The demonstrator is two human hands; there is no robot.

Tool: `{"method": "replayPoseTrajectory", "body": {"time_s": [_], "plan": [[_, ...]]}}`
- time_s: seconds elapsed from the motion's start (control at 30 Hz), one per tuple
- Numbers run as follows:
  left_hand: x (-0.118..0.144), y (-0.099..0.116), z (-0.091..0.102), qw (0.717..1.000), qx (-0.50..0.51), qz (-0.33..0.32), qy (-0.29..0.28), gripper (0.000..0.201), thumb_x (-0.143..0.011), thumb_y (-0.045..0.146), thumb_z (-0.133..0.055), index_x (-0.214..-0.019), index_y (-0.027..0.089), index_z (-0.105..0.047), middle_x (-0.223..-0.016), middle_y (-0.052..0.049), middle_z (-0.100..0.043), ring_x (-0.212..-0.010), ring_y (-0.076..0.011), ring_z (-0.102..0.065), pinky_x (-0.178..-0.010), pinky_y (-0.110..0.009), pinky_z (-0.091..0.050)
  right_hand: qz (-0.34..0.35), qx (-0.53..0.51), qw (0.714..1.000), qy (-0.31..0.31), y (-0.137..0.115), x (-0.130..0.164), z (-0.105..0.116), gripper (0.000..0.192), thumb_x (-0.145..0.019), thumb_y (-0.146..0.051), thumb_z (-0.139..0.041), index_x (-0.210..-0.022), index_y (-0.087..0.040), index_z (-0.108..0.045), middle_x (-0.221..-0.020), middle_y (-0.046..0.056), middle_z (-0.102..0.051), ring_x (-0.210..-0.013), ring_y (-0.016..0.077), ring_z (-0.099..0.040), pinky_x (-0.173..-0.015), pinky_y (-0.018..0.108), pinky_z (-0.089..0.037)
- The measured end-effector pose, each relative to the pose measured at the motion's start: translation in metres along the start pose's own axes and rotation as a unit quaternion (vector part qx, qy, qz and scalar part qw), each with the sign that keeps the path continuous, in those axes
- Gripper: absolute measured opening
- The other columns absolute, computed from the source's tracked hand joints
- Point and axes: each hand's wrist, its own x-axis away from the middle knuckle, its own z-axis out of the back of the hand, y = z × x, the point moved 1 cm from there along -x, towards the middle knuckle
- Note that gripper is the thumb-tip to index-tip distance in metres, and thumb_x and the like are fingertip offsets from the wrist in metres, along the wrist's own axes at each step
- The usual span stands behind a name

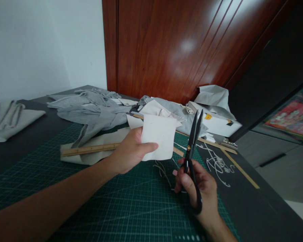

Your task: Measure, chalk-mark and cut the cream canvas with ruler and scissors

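My left hand (pixel 130 153) holds up a small off-white fabric piece (pixel 158 136) above the green cutting mat (pixel 111 195), thumb on its lower edge. My right hand (pixel 199 190) grips black scissors (pixel 193 144) by the handles, blades pointing up and nearly closed, just right of the fabric piece and not touching it. Thin fabric trimmings (pixel 164 169) lie on the mat below the two hands.
A wooden ruler (pixel 89 149) rests on beige cloth behind my left hand. Grey fabric (pixel 96 112) is piled at the back, a white box (pixel 217 122) at the back right. White string scraps (pixel 218 164) and a long wooden strip (pixel 239 168) lie on the right.
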Motion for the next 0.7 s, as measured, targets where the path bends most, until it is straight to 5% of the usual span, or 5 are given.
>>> {"method": "replayPoseTrajectory", "body": {"time_s": [0.5,0.7], "plan": [[-0.008,-0.009,0.006,0.995,0.026,0.073,0.056,0.057,-0.064,0.006,-0.076,-0.121,0.014,-0.072,-0.112,-0.009,-0.083,-0.100,-0.0299,-0.078,-0.081,-0.036,-0.058,-0.105,0.065,0.990,-0.068,-0.016,-0.005,-0.007,0.043,-0.083,-0.052,-0.087,-0.106,-0.020,-0.071,-0.072,-0.004,-0.066,-0.052,0.0116,-0.058,-0.044,0.023,-0.048],[-0.010,-0.014,0.003,0.995,0.023,0.092,0.034,0.055,-0.065,0.006,-0.077,-0.120,0.014,-0.074,-0.103,-0.009,-0.083,-0.094,-0.0288,-0.079,-0.078,-0.035,-0.059,-0.128,0.151,0.976,-0.095,-0.017,0.000,0.014,0.039,-0.076,-0.037,-0.090,-0.108,-0.020,-0.077,-0.100,0.008,-0.085,-0.089,0.0284,-0.081,-0.076,0.040,-0.064]]}}
